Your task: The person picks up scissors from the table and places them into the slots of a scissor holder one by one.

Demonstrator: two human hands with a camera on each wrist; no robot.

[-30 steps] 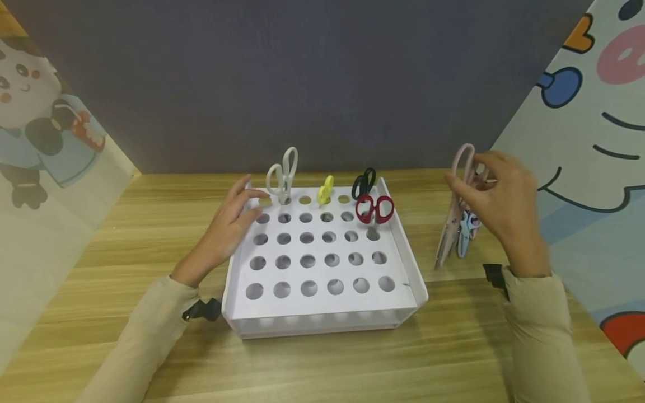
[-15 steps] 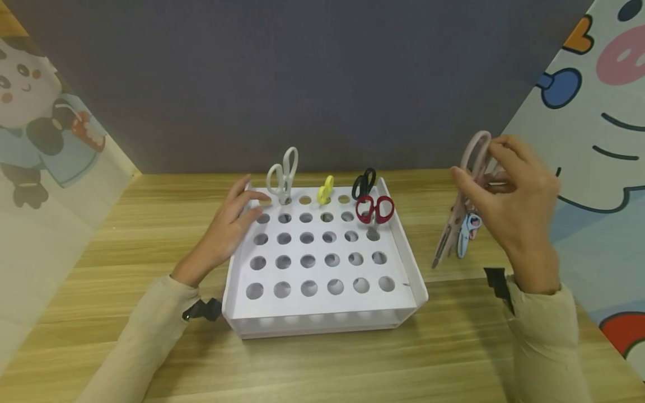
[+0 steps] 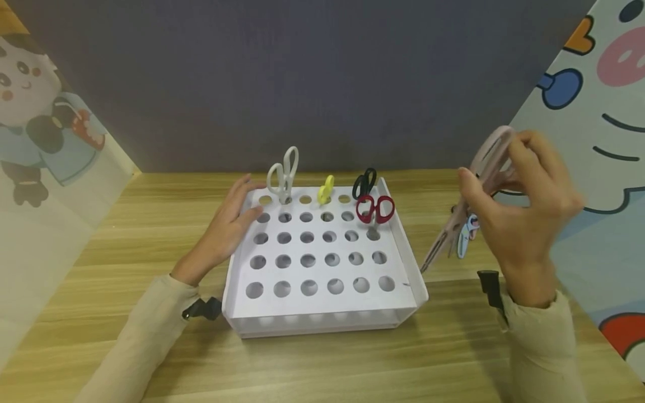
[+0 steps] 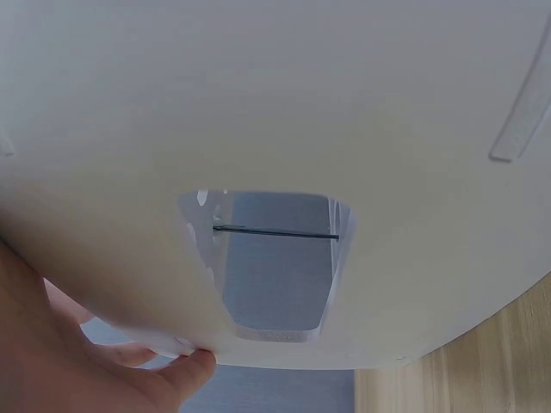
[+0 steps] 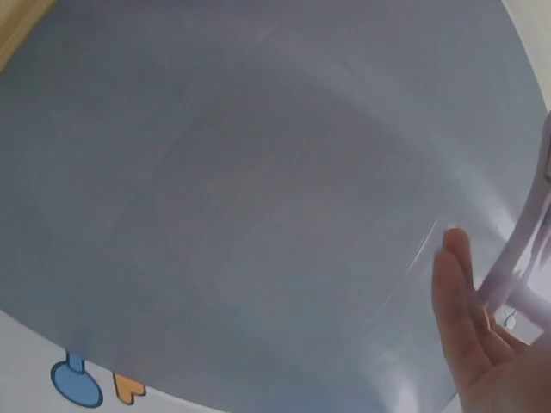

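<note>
My right hand [image 3: 524, 218] pinches pale pink scissors [image 3: 453, 224] by their handles, to the right of the white rack. The scissors slant, with the blades pointing down and left and the tip overlapping the rack's right wall in the head view. Part of their handle [image 5: 521, 241] shows beside my fingers in the right wrist view. My left hand [image 3: 229, 226] rests with loosely extended fingers on the back left corner of the white rack [image 3: 322, 302]. In the left wrist view its fingertips [image 4: 196, 368] touch the edge of the rack's side wall, which has a cut-out opening.
White scissors [image 3: 285, 179], yellow scissors [image 3: 325, 190], black scissors [image 3: 364, 184] and red scissors [image 3: 375, 209] stand in the rack's holes toward the back. Light blue scissors [image 3: 466, 235] lie on the wooden table behind the pink pair. A dark panel [image 3: 322, 89] rises behind.
My right hand has moved right and slightly up, tilting the pink scissors further so their tip swings left to the rack's wall. My left fingers have shifted only slightly on the rack.
</note>
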